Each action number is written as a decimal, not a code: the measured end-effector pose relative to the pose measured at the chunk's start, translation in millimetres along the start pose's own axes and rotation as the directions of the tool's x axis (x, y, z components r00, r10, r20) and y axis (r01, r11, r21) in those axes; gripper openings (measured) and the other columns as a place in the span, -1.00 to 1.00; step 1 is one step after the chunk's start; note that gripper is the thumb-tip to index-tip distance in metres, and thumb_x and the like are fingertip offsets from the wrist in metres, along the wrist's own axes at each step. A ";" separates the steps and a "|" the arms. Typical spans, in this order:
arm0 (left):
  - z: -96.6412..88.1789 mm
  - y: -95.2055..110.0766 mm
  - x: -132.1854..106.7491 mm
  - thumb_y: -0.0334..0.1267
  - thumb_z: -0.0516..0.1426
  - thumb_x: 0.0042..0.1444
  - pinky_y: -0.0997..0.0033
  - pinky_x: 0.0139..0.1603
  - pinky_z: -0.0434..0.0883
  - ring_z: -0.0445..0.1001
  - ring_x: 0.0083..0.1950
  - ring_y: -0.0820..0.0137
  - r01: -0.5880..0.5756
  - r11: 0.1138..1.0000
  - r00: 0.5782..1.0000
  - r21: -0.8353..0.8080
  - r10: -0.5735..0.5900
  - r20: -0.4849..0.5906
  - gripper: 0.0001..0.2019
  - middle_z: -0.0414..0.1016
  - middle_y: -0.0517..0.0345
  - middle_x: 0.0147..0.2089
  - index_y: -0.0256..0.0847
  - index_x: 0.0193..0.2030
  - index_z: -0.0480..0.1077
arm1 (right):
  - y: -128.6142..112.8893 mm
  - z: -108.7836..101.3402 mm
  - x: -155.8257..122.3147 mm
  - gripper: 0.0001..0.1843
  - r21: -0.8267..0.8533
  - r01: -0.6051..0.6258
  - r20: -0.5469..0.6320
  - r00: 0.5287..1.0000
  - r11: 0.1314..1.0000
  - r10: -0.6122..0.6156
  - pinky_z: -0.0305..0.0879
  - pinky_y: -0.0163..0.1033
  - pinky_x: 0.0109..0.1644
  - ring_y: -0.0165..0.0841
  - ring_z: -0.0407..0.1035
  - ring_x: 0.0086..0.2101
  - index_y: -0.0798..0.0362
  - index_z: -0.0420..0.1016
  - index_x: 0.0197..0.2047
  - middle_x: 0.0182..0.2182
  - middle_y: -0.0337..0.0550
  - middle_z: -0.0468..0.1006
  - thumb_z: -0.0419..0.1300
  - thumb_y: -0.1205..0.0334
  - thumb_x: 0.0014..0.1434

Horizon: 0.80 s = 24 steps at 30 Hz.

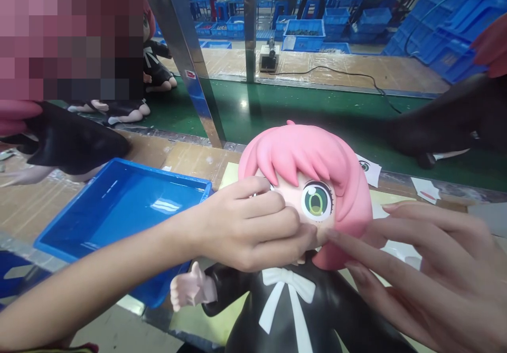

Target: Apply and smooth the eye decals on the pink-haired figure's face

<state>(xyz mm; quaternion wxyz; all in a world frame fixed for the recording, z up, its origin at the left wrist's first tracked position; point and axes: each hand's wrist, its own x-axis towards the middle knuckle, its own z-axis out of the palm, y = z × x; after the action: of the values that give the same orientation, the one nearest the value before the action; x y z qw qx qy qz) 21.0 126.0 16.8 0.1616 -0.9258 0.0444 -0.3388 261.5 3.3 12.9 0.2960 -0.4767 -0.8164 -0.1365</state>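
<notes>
The head camera looks down on a large doll (pixel 304 226) with pink hair (pixel 301 155) that stands at the near edge of the wooden table (pixel 186 158), right in front of the person. The doll wears a black dress with a white bow (pixel 288 282), and its small hand (pixel 190 288) points to the left.

The left hand (pixel 249 226) comes in from the lower left and lies on the doll's face. Its fingers are curled loosely and cover one side of the face, and the thumb presses near the cheek; it is not clear if something small is between the fingertips. The right hand (pixel 428 268) comes from the lower right with fingers stretched out and a little apart. Its fingertips (pixel 332 234) touch the lower cheek, just under the green eye (pixel 317 201), and it grips nothing.

A blue tray (pixel 119 210) sits on the table just to the left of the doll, behind the left forearm. More dolls (pixel 158 73) of the same kind sit on the green belt (pixel 297 110) behind the table. A metal post (pixel 190 63) rises between table and belt. Small eye stickers (pixel 368 169) lie at the table's far edge, to the right of the pink hair. Blue crates (pixel 304 34) are stacked far behind.
</notes>
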 end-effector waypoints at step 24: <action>-1.2 -0.8 6.2 -0.15 0.33 0.23 0.30 -0.31 0.38 0.46 -0.30 0.48 0.028 0.998 0.997 -0.051 -0.024 0.075 -0.84 0.58 0.30 -0.28 -0.12 -0.10 0.59 | 2.9 4.6 -1.3 -0.77 0.016 0.116 -0.052 0.992 0.993 -0.115 0.21 0.01 -0.13 -0.12 0.27 -0.19 0.07 0.50 -0.01 -0.27 -0.10 0.42 0.24 0.42 0.27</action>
<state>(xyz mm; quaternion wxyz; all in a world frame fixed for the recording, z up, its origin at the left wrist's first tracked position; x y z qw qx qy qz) 25.0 125.3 21.7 0.1346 -0.9422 0.0354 -0.3048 262.8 6.2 8.3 0.3129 -0.4220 -0.8362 -0.1576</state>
